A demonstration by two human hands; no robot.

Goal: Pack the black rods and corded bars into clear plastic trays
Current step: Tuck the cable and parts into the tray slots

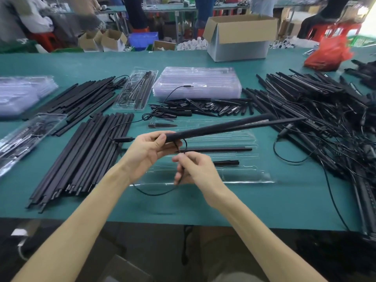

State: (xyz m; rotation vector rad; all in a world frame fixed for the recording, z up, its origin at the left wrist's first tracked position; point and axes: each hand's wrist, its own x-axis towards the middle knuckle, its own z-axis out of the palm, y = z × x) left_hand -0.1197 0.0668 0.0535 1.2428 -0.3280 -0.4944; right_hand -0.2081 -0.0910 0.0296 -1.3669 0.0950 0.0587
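The left hand point(150, 148) grips the near end of a black corded bar point(223, 126), fingers curled round it. The bar is raised above the desk point(203, 206), its long axis running from the hand away to the right and slightly far; its far end is blurred. The right hand point(195, 169) pinches the bar's thin cord point(154, 194), which loops down towards the near side. Beneath both hands lies a clear tray point(248, 174) holding one rod point(215, 150) laid left to right. The desk is covered in green. Rods point(81, 159) lie heaped on the left, corded bars point(315, 110) on the right, and stacked trays point(197, 82) sit far. Behind stand a cardboard box point(240, 37) and red stools point(333, 31).
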